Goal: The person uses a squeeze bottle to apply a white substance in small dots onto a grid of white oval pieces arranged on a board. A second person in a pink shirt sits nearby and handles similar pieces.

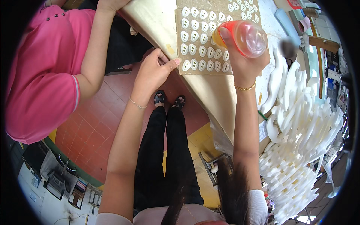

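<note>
My right hand (245,63) is wrapped round a squeeze bottle (250,37), clear and red with a yellow front end. The bottle is tilted, its yellow end pointing left over a brown cardboard sheet (193,43). Rows of small white rounded pieces (203,50), each with dark marks in its middle, lie on this sheet. My left hand (155,69) is closed at the table's edge, the thumb tip at the sheet's near left corner. Its curled fingertips are hidden, so whatever they pinch does not show. The bottle and right hand cover some pieces.
A pale cloth-like cover lies on the table (215,97). To the right is a large heap of white curved foam-like strips (296,123). At the left sits a person in a pink shirt (45,71), one hand (112,4) at the table's edge. A stool (213,168) stands below the table.
</note>
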Demonstrator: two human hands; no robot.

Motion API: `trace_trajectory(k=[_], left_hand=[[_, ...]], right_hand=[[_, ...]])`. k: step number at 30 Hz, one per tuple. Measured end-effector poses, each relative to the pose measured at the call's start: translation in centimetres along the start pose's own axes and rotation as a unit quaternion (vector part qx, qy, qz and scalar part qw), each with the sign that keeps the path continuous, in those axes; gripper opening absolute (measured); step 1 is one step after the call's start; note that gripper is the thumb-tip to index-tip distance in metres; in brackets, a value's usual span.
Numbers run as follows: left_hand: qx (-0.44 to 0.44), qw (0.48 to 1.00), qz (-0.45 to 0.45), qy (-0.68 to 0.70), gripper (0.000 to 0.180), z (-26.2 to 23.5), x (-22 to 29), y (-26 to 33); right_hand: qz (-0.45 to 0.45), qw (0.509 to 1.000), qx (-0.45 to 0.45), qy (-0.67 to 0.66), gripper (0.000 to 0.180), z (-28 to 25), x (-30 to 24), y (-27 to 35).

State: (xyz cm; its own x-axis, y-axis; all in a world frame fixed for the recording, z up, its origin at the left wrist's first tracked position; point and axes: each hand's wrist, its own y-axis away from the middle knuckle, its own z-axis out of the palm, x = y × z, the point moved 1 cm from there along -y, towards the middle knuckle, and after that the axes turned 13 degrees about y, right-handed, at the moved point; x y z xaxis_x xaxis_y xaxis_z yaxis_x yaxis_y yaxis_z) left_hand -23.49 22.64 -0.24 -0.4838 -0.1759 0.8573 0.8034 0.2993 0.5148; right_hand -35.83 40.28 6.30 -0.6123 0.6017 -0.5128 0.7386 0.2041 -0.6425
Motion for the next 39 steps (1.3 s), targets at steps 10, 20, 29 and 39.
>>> trace_trajectory(k=[10, 20, 29, 39], left_hand=[[0.001, 1.000, 0.001, -0.006, 0.030, 0.3, 0.3, -0.6], [0.005, 1.000, 0.021, -0.019, 0.031, 0.2, -0.3, -0.9], [-0.001, 1.000, 0.018, 0.000, 0.027, 0.2, -0.2, -0.8], [0.005, 1.000, 0.004, -0.008, 0.028, 0.2, 0.4, -0.6]], right_hand=[[0.130, 0.988, -0.025, -0.080, 0.035, 1.0, 0.5, -1.3], [0.153, 0.987, -0.038, -0.044, 0.036, 1.2, 1.1, -1.0], [0.130, 0.989, -0.043, -0.058, 0.039, 0.1, -0.1, 0.7], [-0.048, 0.998, -0.041, -0.002, 0.035, 1.5, -0.7, 0.3]])
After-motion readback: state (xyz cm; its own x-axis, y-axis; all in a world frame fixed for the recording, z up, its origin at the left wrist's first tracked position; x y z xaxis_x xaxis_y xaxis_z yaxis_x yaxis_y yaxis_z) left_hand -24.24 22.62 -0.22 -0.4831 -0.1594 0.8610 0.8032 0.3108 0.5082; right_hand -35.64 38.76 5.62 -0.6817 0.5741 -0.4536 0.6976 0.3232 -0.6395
